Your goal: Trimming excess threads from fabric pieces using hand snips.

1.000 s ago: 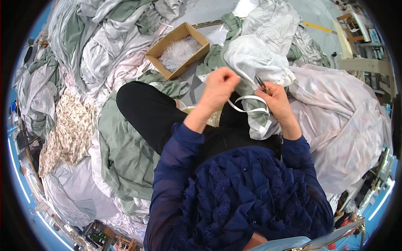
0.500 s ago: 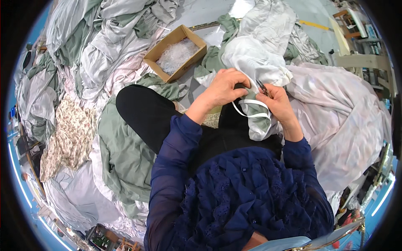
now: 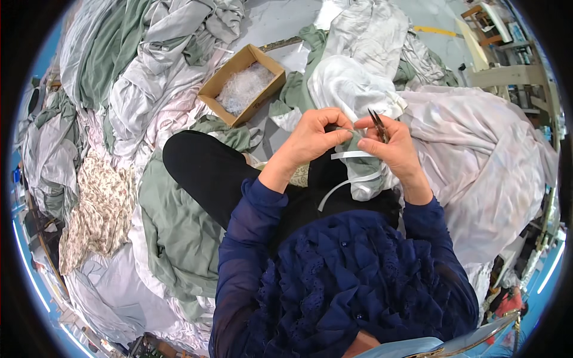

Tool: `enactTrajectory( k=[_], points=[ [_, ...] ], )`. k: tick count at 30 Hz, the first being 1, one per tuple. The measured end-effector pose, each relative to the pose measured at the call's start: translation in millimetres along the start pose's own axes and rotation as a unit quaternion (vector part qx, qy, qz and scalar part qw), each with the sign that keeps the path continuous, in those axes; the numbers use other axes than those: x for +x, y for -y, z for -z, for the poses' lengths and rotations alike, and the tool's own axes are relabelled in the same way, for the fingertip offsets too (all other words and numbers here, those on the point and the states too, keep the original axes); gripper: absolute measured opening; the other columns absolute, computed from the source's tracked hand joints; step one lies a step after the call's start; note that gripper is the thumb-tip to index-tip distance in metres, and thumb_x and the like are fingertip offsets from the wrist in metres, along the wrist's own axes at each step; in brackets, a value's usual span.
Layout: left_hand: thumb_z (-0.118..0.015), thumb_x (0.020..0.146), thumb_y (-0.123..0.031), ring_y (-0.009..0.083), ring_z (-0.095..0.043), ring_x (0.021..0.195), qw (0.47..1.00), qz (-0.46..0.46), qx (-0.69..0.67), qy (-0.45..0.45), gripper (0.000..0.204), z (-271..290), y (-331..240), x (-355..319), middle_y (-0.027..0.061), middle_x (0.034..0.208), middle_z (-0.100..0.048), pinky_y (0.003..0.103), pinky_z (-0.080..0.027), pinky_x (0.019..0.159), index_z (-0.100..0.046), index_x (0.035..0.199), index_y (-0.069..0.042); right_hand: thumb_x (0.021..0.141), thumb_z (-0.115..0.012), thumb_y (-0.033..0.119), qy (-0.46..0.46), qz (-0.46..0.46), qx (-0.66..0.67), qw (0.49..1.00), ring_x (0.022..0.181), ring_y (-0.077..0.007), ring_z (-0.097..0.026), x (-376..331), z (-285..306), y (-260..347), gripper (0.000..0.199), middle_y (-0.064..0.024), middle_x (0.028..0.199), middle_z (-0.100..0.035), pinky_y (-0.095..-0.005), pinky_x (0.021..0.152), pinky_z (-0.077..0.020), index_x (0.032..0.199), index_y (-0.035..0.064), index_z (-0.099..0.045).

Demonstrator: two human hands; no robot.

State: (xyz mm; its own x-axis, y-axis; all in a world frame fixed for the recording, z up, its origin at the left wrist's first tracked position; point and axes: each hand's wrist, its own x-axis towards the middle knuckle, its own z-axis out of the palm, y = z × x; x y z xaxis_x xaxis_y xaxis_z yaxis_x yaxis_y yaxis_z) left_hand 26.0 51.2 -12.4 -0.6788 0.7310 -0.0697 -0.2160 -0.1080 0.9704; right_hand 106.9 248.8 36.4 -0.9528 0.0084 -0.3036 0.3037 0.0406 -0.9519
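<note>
Head view, looking down at my lap: I am seated on the floor (image 3: 280, 18) among heaps of cloth. A second ago my left hand (image 3: 310, 140) was raised well apart from the right; now the two have come together over my knees, fingertips almost touching. The left hand is closed in a pinch on a fold of grey-green fabric (image 3: 357, 143). My right hand (image 3: 391, 149) is closed around small thread snips (image 3: 378, 124), their dark blades pointing up and away from me. A white strip of tape (image 3: 346, 179) loops down from between the hands, and a white garment (image 3: 352, 83) lies bunched just beyond them. With the hands joined on the cloth, I judge the snips are close to a trimming point at the pinched spot.

An open cardboard box (image 3: 242, 83) holding clear plastic scraps sits toward the far left of the floor. Green, white and pale pink fabric piles (image 3: 179, 232) surround my black-trousered leg. A floral patterned cloth (image 3: 98, 215) lies at the left. Wooden furniture shows at the far right corner.
</note>
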Motion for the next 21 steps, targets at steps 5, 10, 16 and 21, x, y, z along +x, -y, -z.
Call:
enactTrajectory(
  k=[5, 10, 16, 21],
  points=[
    [-0.074, 0.086, -0.008, 0.0018, -0.047, 0.071, 1.0, -0.02, 0.001, -0.002, 0.01, -0.6, 0.1, -2.1, -0.0068, 0.079, -0.059, 0.02, -0.039, 0.061, -0.067, 0.088, -0.001, 0.082, -0.074, 0.003, -0.015, 0.015, -0.052, 0.998, 0.065, -0.0021, -0.046, 5.9, 2.2, -12.1, 0.016, 0.0078, 0.071, -0.051, -0.0198, 0.057, -0.0354, 0.097, 0.0027, -0.066],
    [-0.074, 0.086, -0.008, 0.0009, -0.046, 0.07, 1.0, -0.011, -0.026, -0.009, 0.011, 2.1, 4.7, -0.6, -0.0072, 0.078, -0.058, 0.019, -0.039, 0.061, -0.067, 0.089, -0.001, 0.089, -0.07, 0.01, -0.195, 0.324, -0.401, 0.834, 0.065, -0.0031, -0.048, 14.2, 5.0, -9.8, 0.012, 0.0057, 0.072, -0.055, -0.0212, 0.057, -0.0373, 0.087, 0.0017, -0.063],
    [-0.073, 0.086, -0.006, 0.0021, -0.047, 0.069, 0.999, -0.005, -0.011, -0.034, 0.009, 3.3, 3.8, 0.5, -0.0062, 0.078, -0.058, 0.02, -0.04, 0.061, -0.066, 0.087, 0.0, 0.086, -0.073, 0.003, -0.283, 0.163, -0.041, 0.944, 0.066, -0.0025, -0.05, 18.5, 49.0, 9.0, 0.012, 0.0034, 0.079, -0.063, -0.0213, 0.058, -0.0409, 0.096, 0.0016, -0.066],
    [-0.07, 0.08, -0.002, 0.0113, -0.052, 0.07, 0.979, -0.158, 0.095, -0.09, 0.007, -9.8, -8.8, 13.2, 0.0036, 0.077, -0.056, 0.026, -0.041, 0.061, -0.066, 0.085, 0.0, 0.086, -0.07, 0.001, -0.064, 0.141, -0.121, 0.98, 0.065, 0.0007, -0.043, 1.4, -13.6, 4.0, 0.014, 0.0051, 0.076, -0.058, -0.0183, 0.055, -0.0332, 0.1, -0.0013, -0.067]
  ],
)
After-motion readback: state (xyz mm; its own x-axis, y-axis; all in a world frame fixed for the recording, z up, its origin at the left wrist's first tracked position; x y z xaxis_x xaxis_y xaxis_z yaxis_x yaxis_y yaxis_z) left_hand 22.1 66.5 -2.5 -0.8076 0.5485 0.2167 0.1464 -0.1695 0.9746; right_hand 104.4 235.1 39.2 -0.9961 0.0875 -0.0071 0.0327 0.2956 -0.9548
